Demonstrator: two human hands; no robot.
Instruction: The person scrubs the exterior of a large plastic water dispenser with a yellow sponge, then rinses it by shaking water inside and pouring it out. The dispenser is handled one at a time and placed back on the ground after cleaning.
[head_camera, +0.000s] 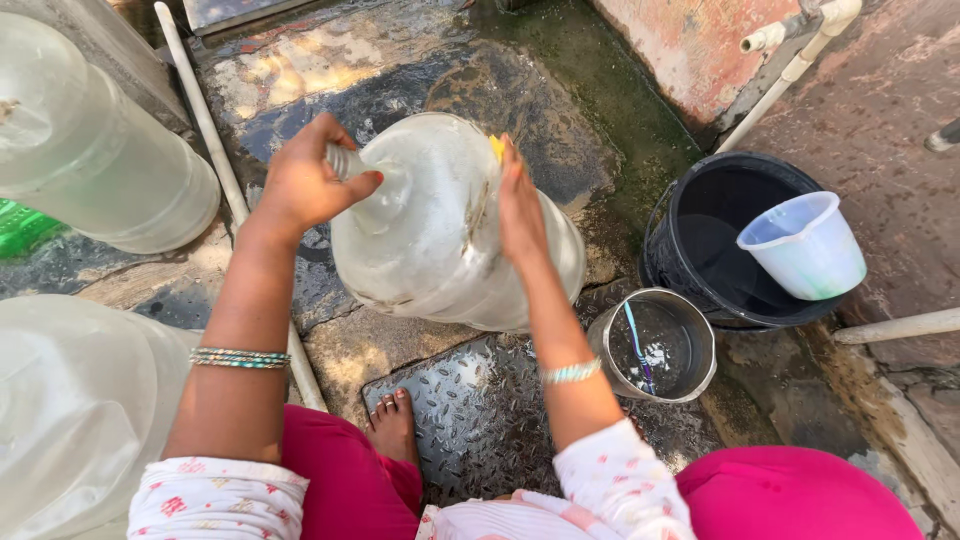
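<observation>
Your left hand (305, 180) is clenched around the neck of a large clear plastic water jug (440, 240), gripping it right at the mouth, with the thumb across the top of the neck. The jug lies tilted on its side on the wet stone floor (400, 60), its neck pointing to your left and its wide body resting against the ground just ahead of your knees. Your right hand (520, 205) is pressed flat against the jug's upper side, fingers stretched out along the curve, and a small yellow scrubber (497, 147) peeks out at the fingertips, caught between them and the plastic. The jug's wall looks cloudy and streaked with suds.

Bangles (240, 357) sit on your left forearm and a bracelet (572, 372) on your right wrist. Your bare foot (392, 425) rests on a patterned metal plate (480, 420) just below the jug.

To the right of your right forearm, near the jug, stands a small steel pot (690, 305) with a toothbrush (637, 350) and some foam inside. Just beyond it is a black bucket (680, 215) holding water, with a pale plastic mug (805, 245) tilted in it. A white pipe (790, 70) runs up the wall behind the bucket.

On your left, two more clear jugs sit apart from the one you hold: one at the upper left (90, 150), another at the lower left (70, 400) beside your arm. A thin white pipe (205, 120) crosses the floor between them and your left hand.
</observation>
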